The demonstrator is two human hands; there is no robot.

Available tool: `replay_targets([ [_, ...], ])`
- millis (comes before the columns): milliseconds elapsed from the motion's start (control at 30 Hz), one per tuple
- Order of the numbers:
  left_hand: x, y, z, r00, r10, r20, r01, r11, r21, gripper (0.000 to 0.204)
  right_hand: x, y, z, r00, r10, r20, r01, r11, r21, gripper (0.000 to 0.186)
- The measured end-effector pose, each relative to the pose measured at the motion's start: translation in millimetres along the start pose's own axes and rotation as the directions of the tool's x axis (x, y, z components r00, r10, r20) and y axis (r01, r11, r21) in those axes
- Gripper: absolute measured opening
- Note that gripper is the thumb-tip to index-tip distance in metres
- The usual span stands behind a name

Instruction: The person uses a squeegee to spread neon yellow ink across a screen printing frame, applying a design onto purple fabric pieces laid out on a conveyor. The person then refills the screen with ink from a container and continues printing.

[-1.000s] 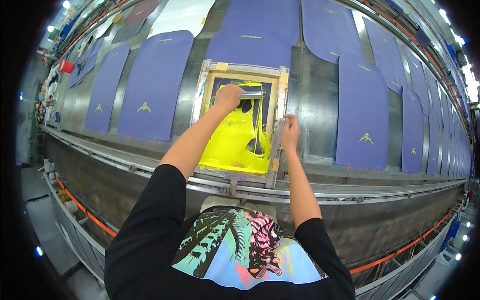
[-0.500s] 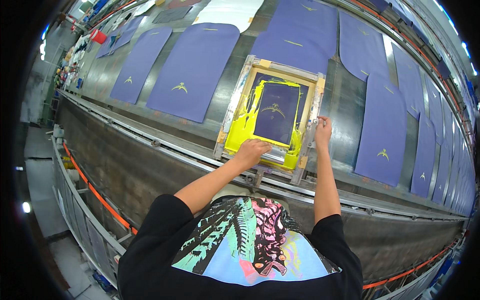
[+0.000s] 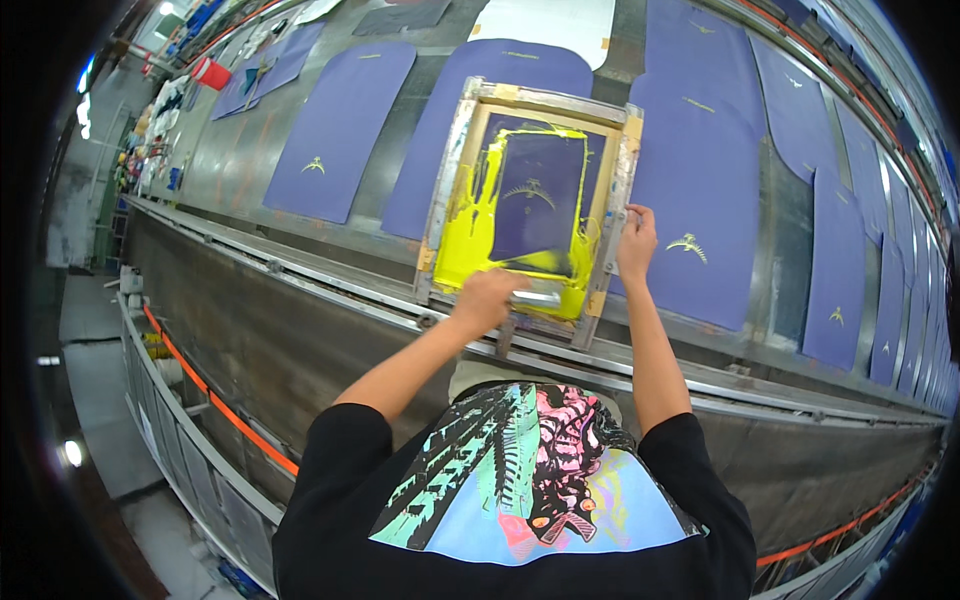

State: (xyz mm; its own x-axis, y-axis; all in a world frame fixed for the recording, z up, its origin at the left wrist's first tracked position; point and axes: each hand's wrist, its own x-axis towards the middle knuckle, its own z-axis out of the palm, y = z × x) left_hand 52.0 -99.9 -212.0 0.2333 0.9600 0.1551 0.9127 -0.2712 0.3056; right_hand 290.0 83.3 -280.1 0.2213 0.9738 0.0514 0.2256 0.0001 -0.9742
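A screen-printing frame with a pale inner border and taped corners lies over a purple sheet. Yellow ink surrounds its dark mesh panel, where a faint curved emblem shows. My left hand is closed on a silver squeegee at the screen's lower edge, slightly blurred. My right hand grips the frame's right rail with its fingers curled. Just right of it a purple sheet bears a yellow emblem.
Rows of purple sheets lie along the long metal table. A white sheet and a red bucket are toward the back. A metal rail runs along the near edge; an orange strip is below.
The squeegee came down from the screen's upper part, baring the dark panel. The frame then shifted left onto the neighbouring sheet with both my hands, uncovering a printed yellow emblem on the right.
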Motion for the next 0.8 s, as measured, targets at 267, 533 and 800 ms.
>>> replay_targets([
  [267, 30.5, -58.7, -20.2, 0.866, -0.5, 0.03, 0.487, 0.827, -0.282, 0.03, 0.4, -7.2, -6.1, 0.999, -0.031, -0.027, 0.031, 1.0, -0.005, 0.016],
  [533, 122.3, -61.1, -20.3, 0.675, -0.043, 0.737, 0.245, 0.955, -0.169, 0.042, 6.4, -14.8, -6.6, 0.997, 0.043, -0.057, -0.049, 0.992, -0.115, 0.016],
  [800, 208.7, -96.0, -43.3, 0.496, 0.012, 0.868, 0.326, 0.924, -0.198, 0.037, 8.3, -15.1, -4.5, 0.995, -0.012, -0.098, -0.001, 0.992, -0.13, 0.014],
])
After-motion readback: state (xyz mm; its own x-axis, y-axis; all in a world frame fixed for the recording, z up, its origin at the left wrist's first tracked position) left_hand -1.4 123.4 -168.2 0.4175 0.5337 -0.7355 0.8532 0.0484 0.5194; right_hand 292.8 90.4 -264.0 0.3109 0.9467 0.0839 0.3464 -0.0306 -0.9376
